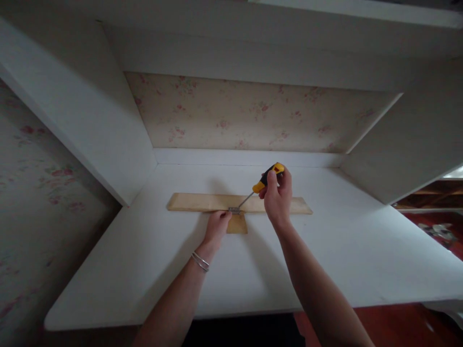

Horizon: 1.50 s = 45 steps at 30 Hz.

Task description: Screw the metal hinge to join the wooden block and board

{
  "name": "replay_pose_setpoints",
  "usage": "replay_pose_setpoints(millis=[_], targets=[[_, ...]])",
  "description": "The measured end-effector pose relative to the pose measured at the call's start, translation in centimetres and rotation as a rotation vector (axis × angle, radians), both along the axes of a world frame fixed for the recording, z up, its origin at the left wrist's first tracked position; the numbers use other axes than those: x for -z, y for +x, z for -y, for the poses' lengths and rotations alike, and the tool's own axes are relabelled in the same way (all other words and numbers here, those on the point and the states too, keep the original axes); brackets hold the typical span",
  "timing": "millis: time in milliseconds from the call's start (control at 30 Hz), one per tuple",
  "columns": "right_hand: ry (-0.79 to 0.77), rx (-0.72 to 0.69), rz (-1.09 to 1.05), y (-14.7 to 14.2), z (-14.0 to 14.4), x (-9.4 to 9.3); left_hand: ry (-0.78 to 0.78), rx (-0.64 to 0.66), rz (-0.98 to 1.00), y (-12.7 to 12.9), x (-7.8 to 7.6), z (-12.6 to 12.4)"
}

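Hinge (pixel 235 210), small and metal, sits mid-counter (pixel 289 250) in the head view, across the wooden strip (pixel 198 202) and the short wooden piece (pixel 237 225) nearer. Left hand (pixel 218 224) at its left, fingers pinching or pressing, can't tell! Right hand (pixel 279 193), fingers wrapped round the screwdriver (pixel 266 178), tip at the hinge: screw work, seemingly; next wants steady turning.

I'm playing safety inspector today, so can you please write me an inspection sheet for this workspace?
Surface: white desk.
Job's things: yellow-and-black screwdriver, tip at a metal hinge; long wooden strip; small wooden piece on its near side.
Clutter: blurred pale item beyond the desk's right edge; can't tell what.
Hands: right hand grips the screwdriver; left hand is at the hinge.
Cables: nothing seen.
Surroundings: flowered wallpaper behind, white panels at both sides.
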State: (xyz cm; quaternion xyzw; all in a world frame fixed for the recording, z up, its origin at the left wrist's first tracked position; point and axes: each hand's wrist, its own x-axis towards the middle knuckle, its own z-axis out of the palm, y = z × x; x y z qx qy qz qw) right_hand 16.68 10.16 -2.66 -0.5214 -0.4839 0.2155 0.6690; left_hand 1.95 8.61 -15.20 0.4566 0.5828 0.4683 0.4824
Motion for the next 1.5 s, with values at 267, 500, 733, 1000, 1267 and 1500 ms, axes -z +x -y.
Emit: replay_pose_setpoints(millis=[267, 500, 733, 1000, 1267, 1500], targets=[[0.066, 0.040, 0.137, -0.6, -1.7, 1.2, -0.045, 0.018, 0.006, 0.3, -0.5, -0.4], [0.051, 0.038, 0.112, 0.2, -1.6, 3.0, -0.049, 0.081, -0.059, 0.6, -0.2, -0.7], [-0.022, 0.014, 0.343, 0.3, -1.8, 2.3, -0.042, 0.131, 0.012, 0.5, 0.3, -0.7], [-0.119, -0.239, 0.803, 0.8, -0.7, -2.6, -0.101, 0.158, 0.169, 0.5, 0.6, -0.6], [-0.073, -0.025, 0.831, -0.1, -0.8, -2.1, -0.142, 0.163, 0.197, 0.6, 0.2, -0.7], [-0.168, 0.234, 1.054, 1.9, -0.3, -2.8, -0.152, 0.194, 0.210, 0.6, 0.1, -0.6]])
